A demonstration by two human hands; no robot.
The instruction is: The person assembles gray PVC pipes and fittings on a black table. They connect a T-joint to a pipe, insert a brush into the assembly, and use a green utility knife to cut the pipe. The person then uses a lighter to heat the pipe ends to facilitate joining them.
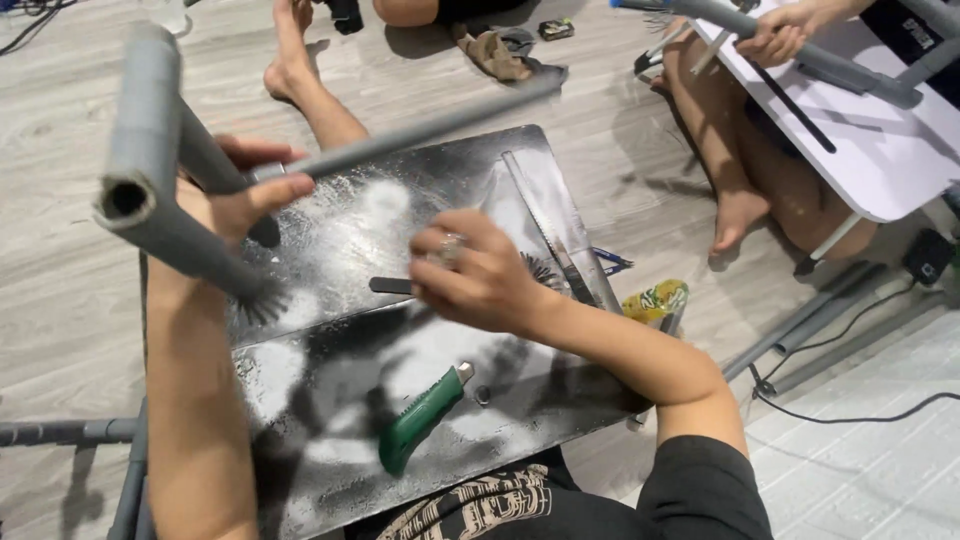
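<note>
Grey pipe frame in left hand

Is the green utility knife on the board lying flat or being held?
Lying flat: the green utility knife rests untouched on the black board, below the right hand.

You have a green utility knife lying near you on the black, paint-sprayed board, with a metal ruler along the board's right edge. Just right of the board sits a yellow-green packet. Far right, another person's hand rests on a grey pipe over a white table, their bare foot on the wood floor. Brown sandals lie far off, and a black cable trails on the right.
</note>
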